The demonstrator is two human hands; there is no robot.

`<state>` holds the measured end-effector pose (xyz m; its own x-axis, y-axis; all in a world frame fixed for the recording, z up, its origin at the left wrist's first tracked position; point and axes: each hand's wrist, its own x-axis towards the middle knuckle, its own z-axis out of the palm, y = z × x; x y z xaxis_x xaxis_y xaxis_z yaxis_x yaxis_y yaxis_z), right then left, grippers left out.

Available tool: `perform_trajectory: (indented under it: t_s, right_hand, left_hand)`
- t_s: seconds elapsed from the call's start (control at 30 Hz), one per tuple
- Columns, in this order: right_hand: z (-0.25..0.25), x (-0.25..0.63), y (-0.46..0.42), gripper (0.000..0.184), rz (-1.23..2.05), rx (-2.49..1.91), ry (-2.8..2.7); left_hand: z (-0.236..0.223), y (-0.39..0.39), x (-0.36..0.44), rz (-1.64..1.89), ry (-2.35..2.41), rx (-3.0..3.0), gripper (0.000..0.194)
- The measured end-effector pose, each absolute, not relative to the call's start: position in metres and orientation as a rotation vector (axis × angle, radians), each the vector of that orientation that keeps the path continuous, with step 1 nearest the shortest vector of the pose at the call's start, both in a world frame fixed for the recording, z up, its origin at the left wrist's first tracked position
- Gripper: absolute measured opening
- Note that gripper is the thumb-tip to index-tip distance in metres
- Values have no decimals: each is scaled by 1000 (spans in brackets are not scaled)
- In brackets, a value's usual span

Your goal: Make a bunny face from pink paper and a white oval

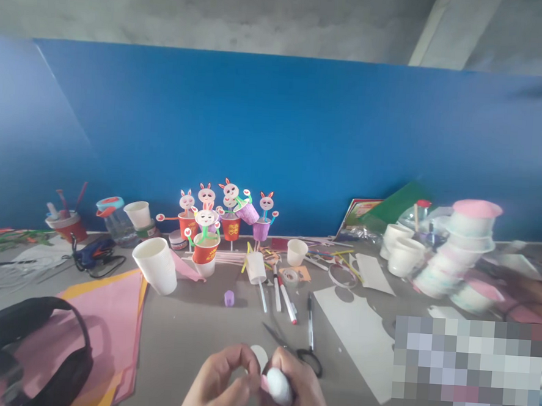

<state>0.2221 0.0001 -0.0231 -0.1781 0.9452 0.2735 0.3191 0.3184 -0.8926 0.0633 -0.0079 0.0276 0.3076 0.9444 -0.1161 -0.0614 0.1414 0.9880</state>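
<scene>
My right hand point(303, 386) is closed around a small white rounded lump point(279, 387); its exact kind is unclear. A bit of pink point(264, 383) shows at the lump's left side. Close beside it, my left hand point(226, 378) has its thumb and fingers pinched together near the pink bit, and whatever lies between the fingertips is hidden. A white paper disc point(258, 354) shows just behind the hands, partly covered by them. Black-handled scissors point(310, 360) lie beyond my right hand, with a pen point(310, 322) by them.
Rabbit figures on red and purple paper cups point(205, 248) stand at the back. Left are a white cup point(155, 266), pink paper sheets point(108, 315) and black headphones point(78, 320). Cut white paper point(359, 331) and stacked cups point(466, 239) are right. Markers point(288, 299) lie mid-table.
</scene>
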Motion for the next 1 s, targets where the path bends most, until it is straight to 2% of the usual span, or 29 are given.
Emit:
perform_trajectory:
  t_s: [0.1, 0.27, 0.4, 0.73, 1.0]
  right_hand:
    - [-12, 229, -2, 27, 947, -1166, -1538]
    - [1, 242, -6, 14, 1257, -1155, -1322]
    - [8, 240, -10, 16, 1427, -1223, -1244]
    - [9, 231, -3, 34, 1471, -1235, -1241]
    - [6, 228, -2, 30, 1497, -1319, -1201]
  left_hand:
    - [26, -9, 63, 951, 1050, 1230, 33]
    - [16, -10, 62, 1099, 1110, 1389, 31]
    - [8, -12, 65, 1222, 1166, 1531, 24]
    - [-5, -13, 72, 1388, 1270, 1779, 16]
    - [-10, -13, 73, 1402, 1291, 1830, 17]
